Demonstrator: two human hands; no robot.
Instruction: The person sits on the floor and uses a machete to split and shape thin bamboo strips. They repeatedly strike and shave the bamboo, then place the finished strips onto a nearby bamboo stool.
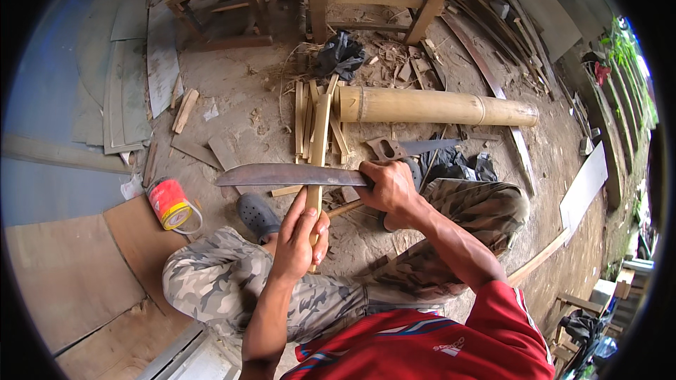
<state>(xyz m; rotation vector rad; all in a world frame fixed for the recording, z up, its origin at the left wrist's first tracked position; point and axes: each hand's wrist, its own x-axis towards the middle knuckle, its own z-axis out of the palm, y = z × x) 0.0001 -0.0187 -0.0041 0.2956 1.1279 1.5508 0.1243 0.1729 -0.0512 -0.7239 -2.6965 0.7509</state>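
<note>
A bamboo strip (316, 148) was gripped upright in the left hand (301, 233), steadied for cutting, while a long blade (282, 175), clenched in the right hand (389, 190), was laid across it above the dirt floor (239, 84).

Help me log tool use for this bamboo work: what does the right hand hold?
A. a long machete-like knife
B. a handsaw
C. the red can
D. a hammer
A: the right hand grips the handle of the long knife, whose blade crosses the bamboo strip held by the left hand.
</note>
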